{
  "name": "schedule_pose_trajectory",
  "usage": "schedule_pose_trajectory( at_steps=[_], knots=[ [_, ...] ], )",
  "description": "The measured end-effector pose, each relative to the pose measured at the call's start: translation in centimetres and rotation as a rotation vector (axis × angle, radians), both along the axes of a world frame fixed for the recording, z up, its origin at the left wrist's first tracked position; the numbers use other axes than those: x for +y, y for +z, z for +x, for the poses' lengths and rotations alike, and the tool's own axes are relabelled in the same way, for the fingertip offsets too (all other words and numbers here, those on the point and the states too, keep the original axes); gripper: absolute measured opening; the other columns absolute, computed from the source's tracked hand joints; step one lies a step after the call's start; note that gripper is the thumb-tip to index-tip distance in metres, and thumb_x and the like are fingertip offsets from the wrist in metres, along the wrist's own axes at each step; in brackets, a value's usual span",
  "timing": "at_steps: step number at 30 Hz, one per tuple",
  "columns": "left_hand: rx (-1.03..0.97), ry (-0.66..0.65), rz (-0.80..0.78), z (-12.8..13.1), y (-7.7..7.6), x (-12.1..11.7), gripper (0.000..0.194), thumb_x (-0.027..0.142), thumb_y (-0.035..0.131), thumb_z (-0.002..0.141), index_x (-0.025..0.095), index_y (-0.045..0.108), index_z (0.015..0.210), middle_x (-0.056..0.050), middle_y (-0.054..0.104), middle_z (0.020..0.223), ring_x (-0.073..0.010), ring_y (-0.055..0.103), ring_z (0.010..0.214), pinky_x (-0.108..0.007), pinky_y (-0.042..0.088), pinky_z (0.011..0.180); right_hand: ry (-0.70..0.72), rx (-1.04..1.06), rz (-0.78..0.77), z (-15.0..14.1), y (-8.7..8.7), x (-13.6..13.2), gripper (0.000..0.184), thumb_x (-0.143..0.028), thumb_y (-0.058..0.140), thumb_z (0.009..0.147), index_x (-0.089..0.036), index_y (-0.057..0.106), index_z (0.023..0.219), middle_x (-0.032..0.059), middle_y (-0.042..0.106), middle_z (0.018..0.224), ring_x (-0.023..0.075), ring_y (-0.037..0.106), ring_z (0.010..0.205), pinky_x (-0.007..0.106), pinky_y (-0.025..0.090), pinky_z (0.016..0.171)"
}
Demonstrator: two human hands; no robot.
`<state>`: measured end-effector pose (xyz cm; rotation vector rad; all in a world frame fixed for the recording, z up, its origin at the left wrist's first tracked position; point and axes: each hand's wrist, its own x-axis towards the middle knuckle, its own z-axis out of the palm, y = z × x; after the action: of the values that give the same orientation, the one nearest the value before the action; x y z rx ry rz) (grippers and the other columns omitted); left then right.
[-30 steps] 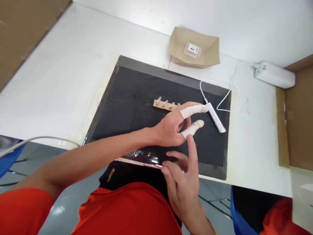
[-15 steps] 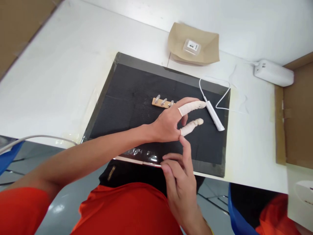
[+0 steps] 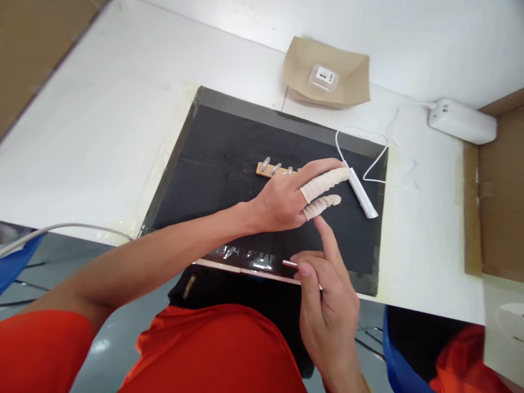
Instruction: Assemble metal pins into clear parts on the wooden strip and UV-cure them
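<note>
My left hand (image 3: 282,196) stretches over the black mat, wearing pale finger cots on thumb and index finger. Its fingers are apart, and the index tip meets the upper end of a white wand-shaped device (image 3: 362,192) on a cable; whether it presses on it I cannot tell. Partly hidden behind that hand lies a wooden strip (image 3: 266,170) carrying several upright clear nail-tip-like pieces. Near the mat's front edge my right hand (image 3: 327,295) is closed round a thin, shiny stick (image 3: 290,263), its raised index finger close to the cotted left thumb.
The black mat (image 3: 213,142) is taped to the white table (image 3: 123,109). Behind it stands a brown paper tray (image 3: 298,65) holding a small clear labelled box (image 3: 323,78). A white power block (image 3: 462,121) and a cardboard box (image 3: 501,202) are at the right.
My right hand has moved right and a little away from the left hand, and the thin stick now shows in it. My left index finger has shifted slightly right over the wand's end.
</note>
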<state>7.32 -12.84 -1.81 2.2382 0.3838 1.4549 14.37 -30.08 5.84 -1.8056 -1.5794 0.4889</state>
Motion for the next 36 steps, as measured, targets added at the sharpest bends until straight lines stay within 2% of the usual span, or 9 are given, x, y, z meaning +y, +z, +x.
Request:
schedule_pose_trajectory(
  at_steps=[8,12,16,19,22,26,28,31,36],
  knots=[
    [0.084,-0.015,0.054,-0.3,-0.3,-0.5,0.051,0.027,0.052,0.106,0.027,0.040,0.155,-0.008,0.068,0.141,-0.0183,0.074,0.113,-0.030,0.063,0.091,0.072,-0.524,-0.060,-0.5,-0.1,1.4,0.041,-0.032,0.042,0.110,-0.017,0.070,0.084,0.0226,0.066,0.143,0.0231,0.080,0.079,0.027,0.054,0.057],
    [0.070,0.023,0.101,-0.3,-0.1,-0.3,0.048,0.030,0.056,0.105,0.023,0.045,0.151,-0.008,0.070,0.138,-0.0177,0.076,0.108,-0.027,0.063,0.083,0.049,-0.497,-0.097,-1.6,0.3,1.3,0.044,-0.034,0.040,0.110,-0.018,0.071,0.082,0.0234,0.065,0.145,0.0191,0.079,0.068,0.025,0.047,0.046],
    [0.060,0.022,0.123,-0.2,-0.1,-0.5,0.045,0.026,0.053,0.105,0.022,0.046,0.150,-0.007,0.070,0.137,-0.0155,0.076,0.107,-0.027,0.063,0.086,0.009,-0.144,-0.159,-1.8,0.8,1.1,0.042,-0.033,0.041,0.110,-0.022,0.072,0.083,0.0158,0.073,0.134,0.0266,0.078,0.109,0.025,0.056,0.059],
    [0.074,0.008,0.096,-0.3,-0.3,-0.7,0.044,0.024,0.052,0.105,0.021,0.048,0.149,-0.008,0.070,0.139,-0.0151,0.076,0.106,-0.027,0.063,0.088,0.001,0.135,-0.175,-1.4,1.0,0.9,0.034,-0.031,0.047,0.108,-0.026,0.069,0.083,0.0042,0.080,0.090,0.0252,0.055,0.146,0.028,0.060,0.088],
    [0.122,-0.023,0.049,-0.3,-0.5,-0.7,0.045,0.027,0.051,0.106,0.023,0.047,0.151,-0.008,0.069,0.141,-0.0160,0.075,0.108,-0.028,0.063,0.090,-0.014,0.251,-0.179,-0.8,1.2,0.7,0.036,-0.031,0.047,0.108,-0.026,0.066,0.079,0.0008,0.072,0.069,0.0240,0.056,0.144,0.030,0.059,0.094],
    [0.131,-0.064,0.008,-0.3,-0.8,-0.6,0.054,0.028,0.054,0.105,0.026,0.040,0.157,-0.007,0.067,0.144,-0.0167,0.074,0.112,-0.027,0.061,0.094,-0.074,0.115,-0.111,-0.5,1.3,0.9,0.036,-0.030,0.045,0.109,-0.024,0.066,0.080,0.0048,0.080,0.088,0.0272,0.058,0.142,0.030,0.059,0.089],
    [0.114,-0.065,0.044,-0.2,-0.8,-0.5,0.058,0.027,0.054,0.104,0.027,0.036,0.160,-0.007,0.066,0.145,-0.0162,0.074,0.110,-0.027,0.061,0.092,-0.061,-0.042,-0.118,-0.7,1.2,1.1,0.036,-0.031,0.045,0.109,-0.024,0.066,0.081,0.0079,0.082,0.108,0.0281,0.068,0.131,0.027,0.059,0.076],
    [0.092,-0.038,0.131,-0.1,-0.6,-0.5,0.058,0.024,0.053,0.105,0.025,0.036,0.160,-0.008,0.067,0.142,-0.0154,0.074,0.107,-0.027,0.061,0.089,-0.008,-0.336,-0.178,-1.6,0.9,1.1,0.042,-0.033,0.041,0.110,-0.021,0.066,0.079,0.0151,0.071,0.138,0.0219,0.081,0.084,0.025,0.048,0.050],
    [0.105,0.003,0.165,0.0,-0.1,-0.7,0.048,0.023,0.051,0.105,0.021,0.044,0.153,-0.008,0.070,0.137,-0.0157,0.075,0.103,-0.028,0.063,0.086,-0.029,-0.636,-0.120,-2.9,0.4,0.8,0.044,-0.033,0.041,0.110,-0.019,0.066,0.077,0.0207,0.068,0.141,0.0125,0.068,0.048,0.025,0.036,0.040]
  ],
)
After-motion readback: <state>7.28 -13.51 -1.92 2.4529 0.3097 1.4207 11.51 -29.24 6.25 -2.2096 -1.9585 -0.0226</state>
